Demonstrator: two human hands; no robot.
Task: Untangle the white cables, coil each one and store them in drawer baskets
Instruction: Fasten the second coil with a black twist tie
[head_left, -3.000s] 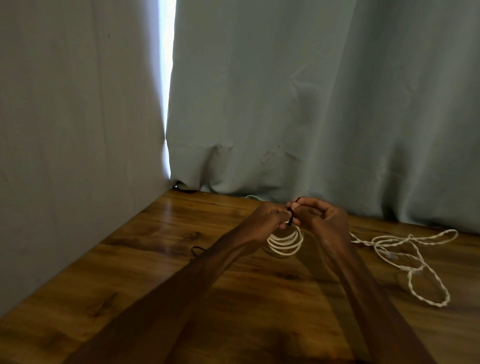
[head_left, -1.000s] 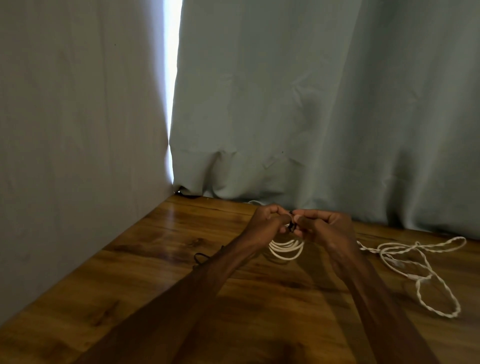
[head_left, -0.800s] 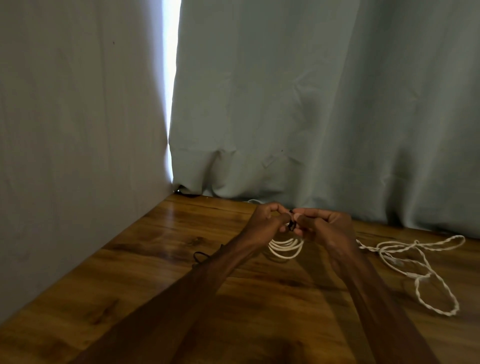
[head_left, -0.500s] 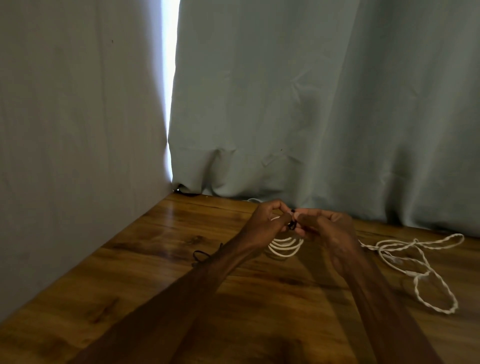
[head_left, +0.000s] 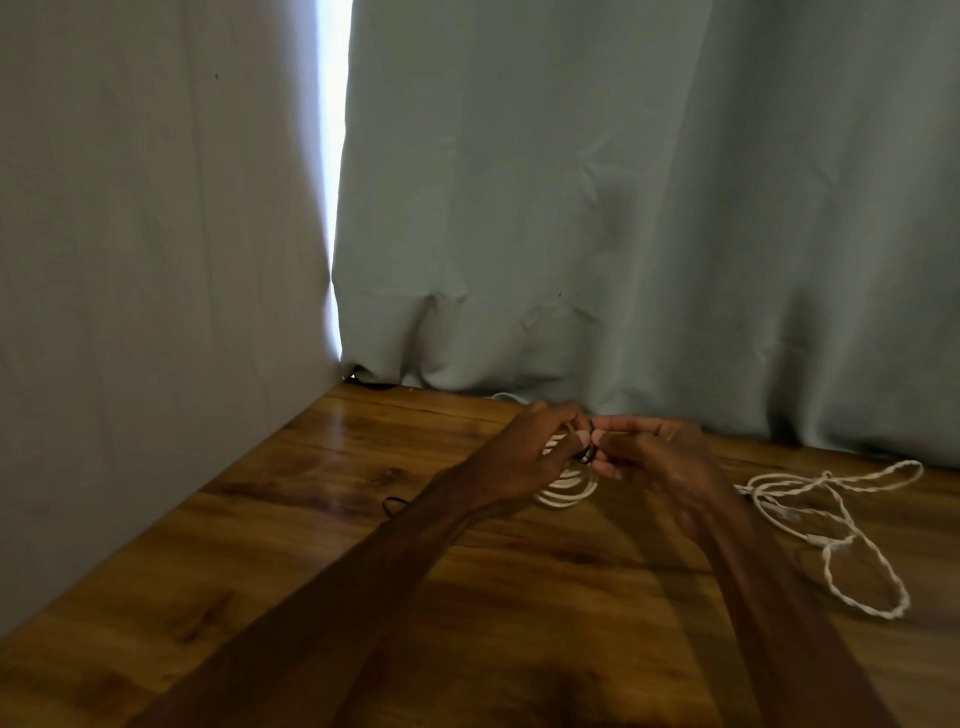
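A coiled white cable (head_left: 569, 488) hangs in several loops between my hands, just above the wooden table (head_left: 322, 571). My left hand (head_left: 524, 457) pinches the top of the coil. Facing it, my right hand (head_left: 660, 457) pinches a small black tie (head_left: 586, 455) at the same spot, fingertips touching. A second white cable (head_left: 831, 514), twisted and loosely tangled, lies flat on the table to the right of my right hand. No drawer baskets are in view.
Grey-green curtains (head_left: 623, 208) hang close behind the table and along its left side, with a bright gap at the corner. A thin black loop (head_left: 395, 504) lies on the wood left of my left forearm.
Both hands stay together at the top of the coil, fingers working the black tie with small movements. The coil hangs lower and flatter than three seconds ago. The tangled cable has not moved.
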